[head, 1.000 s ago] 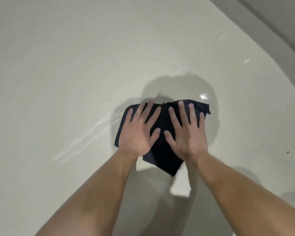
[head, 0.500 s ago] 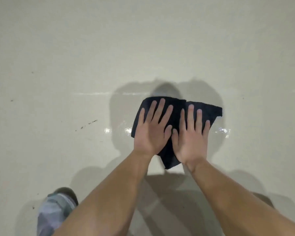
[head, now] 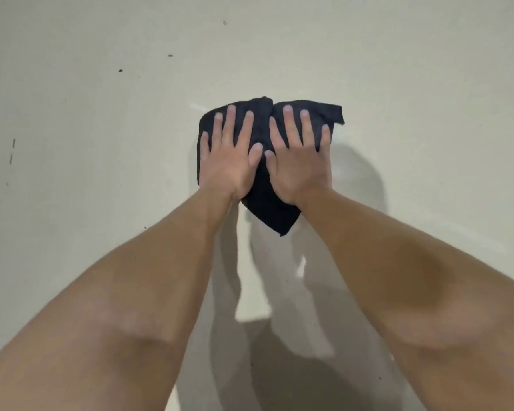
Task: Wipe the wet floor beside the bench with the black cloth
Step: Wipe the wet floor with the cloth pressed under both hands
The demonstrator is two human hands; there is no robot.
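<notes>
Two flat hands, the left hand [head: 230,161] and right hand [head: 298,161], press side by side on the black cloth [head: 267,203], fingers open, holding nothing, with the pale floor [head: 101,143] underneath.

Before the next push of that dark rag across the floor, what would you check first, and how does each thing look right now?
1. Left hand flat on the black cloth: ok, fingers spread.
2. Right hand flat on the cloth: ok, pressed beside the left, thumbs nearly touching.
3. Cloth lying flat: not ok, bunched along its far edge, one corner trailing toward the person.
4. Path ahead on the floor: ok, only small dark specks.
5. Where the wet patch remains: cannot tell, only faint sheen shows.
6. Bench position: cannot tell, it is out of view.
</notes>
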